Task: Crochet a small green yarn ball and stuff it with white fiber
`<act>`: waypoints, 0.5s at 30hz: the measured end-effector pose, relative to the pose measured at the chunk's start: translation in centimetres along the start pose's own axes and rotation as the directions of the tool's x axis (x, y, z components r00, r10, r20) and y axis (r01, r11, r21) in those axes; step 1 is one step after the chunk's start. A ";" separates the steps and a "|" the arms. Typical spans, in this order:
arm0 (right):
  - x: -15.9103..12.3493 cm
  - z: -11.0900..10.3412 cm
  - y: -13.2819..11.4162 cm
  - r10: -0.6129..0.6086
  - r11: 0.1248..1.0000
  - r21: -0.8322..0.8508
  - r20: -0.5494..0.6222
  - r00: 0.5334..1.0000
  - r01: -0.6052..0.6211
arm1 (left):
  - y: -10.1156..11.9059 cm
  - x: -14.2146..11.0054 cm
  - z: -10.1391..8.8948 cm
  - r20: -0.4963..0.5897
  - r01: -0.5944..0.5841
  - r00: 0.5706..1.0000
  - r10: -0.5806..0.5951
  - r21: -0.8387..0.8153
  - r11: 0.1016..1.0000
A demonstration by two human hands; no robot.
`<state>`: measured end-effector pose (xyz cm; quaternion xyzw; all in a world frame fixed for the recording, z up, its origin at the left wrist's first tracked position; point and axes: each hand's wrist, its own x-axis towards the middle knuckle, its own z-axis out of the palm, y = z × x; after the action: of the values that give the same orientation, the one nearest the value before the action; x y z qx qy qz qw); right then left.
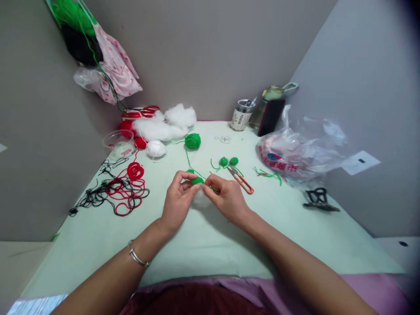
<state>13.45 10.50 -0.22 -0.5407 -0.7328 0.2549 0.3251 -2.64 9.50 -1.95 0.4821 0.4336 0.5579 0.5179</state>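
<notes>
Between both hands [201, 192], apparently green crochet [197, 180]

A pale green worktop [210, 245], busy!
Green yarn ball [192, 141], orange-handled snips [241, 180], and there's the white stuffing [164, 124]!

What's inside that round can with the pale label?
Thin, pen-like sticks poke out of the round, silver-rimmed can with a pale paper label. Its sides hide their lower ends and anything deeper.
</notes>
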 end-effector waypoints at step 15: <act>-1.2 0.6 -0.4 -0.285 0.942 -0.152 0.101 0.953 0.298 | -0.8 0.2 0.1 -0.069 -0.125 0.990 0.127 0.023 0.992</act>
<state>13.01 9.21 -0.56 -0.4413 -0.8354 0.1630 0.2844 -2.43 9.73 -2.71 0.4936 0.4254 0.6019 0.4617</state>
